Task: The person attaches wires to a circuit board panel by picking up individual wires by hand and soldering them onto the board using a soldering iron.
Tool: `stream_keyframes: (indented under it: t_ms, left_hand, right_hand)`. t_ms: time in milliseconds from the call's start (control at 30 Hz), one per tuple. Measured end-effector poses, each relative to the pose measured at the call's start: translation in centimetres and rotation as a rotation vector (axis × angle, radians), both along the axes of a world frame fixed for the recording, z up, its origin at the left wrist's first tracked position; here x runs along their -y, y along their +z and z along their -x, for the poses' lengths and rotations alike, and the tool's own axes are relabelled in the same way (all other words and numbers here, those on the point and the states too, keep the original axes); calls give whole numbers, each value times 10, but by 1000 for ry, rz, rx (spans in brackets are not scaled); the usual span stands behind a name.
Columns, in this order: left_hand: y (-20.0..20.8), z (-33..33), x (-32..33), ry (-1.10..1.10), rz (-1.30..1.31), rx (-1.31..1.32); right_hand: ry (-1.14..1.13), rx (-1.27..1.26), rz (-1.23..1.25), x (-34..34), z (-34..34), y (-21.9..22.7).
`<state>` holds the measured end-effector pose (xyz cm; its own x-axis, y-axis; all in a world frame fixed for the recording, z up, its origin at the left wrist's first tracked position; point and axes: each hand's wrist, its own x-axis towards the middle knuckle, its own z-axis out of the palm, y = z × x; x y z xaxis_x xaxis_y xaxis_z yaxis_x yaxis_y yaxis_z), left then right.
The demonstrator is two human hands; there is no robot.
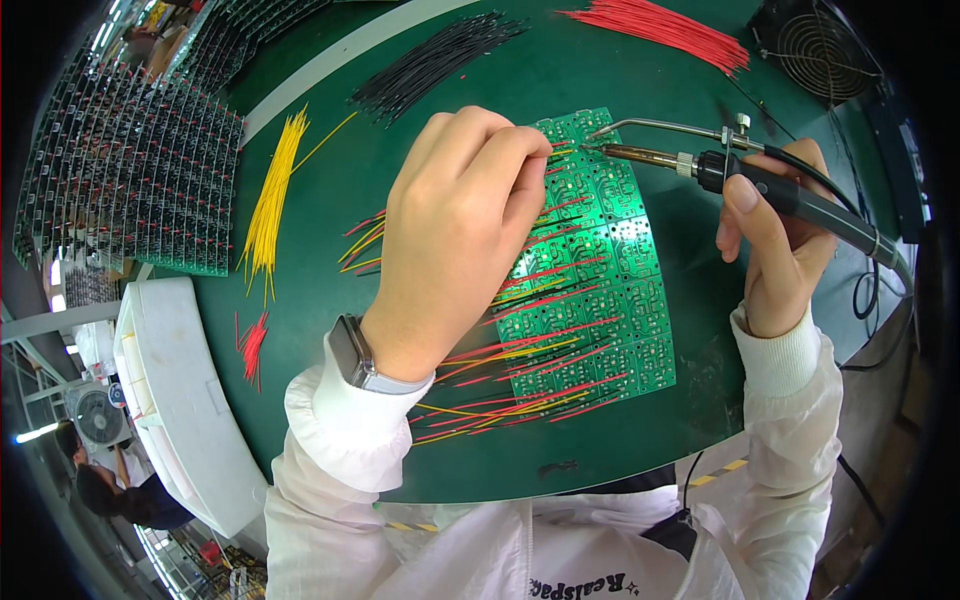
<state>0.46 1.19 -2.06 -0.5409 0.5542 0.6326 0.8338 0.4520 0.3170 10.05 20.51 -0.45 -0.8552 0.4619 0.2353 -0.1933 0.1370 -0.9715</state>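
A green circuit board panel point(645, 310) lies on the green table in front of me, with rows of red, yellow and black wires point(540, 345) sticking out past its left side. Over its upper left part, my left hand point(455, 215) pinches the end of a thin wire point(562, 152), its colour hard to make out. My right hand point(775, 250) grips a black soldering iron point(790, 195) with a metal solder feed tube point(665, 126) clamped above it. The iron's tip is at the panel's top, close to the pinched wire; whether they touch I cannot tell.
Bundles of black wires point(440, 65), red wires point(655, 35) and yellow wires point(268, 200) lie beyond and left. Short red wires point(253, 348) sit nearby. Populated boards point(130, 170) stand at left, above a white foam box point(195, 400). A fan unit point(815, 55) is far right.
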Motion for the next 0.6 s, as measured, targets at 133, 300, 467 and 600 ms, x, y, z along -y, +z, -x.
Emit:
stream_keyframes:
  t_ms: [133, 300, 467, 600]
  left_hand:
    - [0, -2, -1, 1, 4, 12]
    - [2, -2, -1, -1, 8, 9]
    - [0, -2, -1, -1, 5, 9]
    - [1, -2, -1, 3, 10, 7]
  right_hand:
    - [-19, 3, -62, 4, 0, 0]
    - [25, 11, 4, 0, -2, 1]
    - [29, 20, 5, -1, -2, 1]
    - [34, 14, -2, -1, -2, 0]
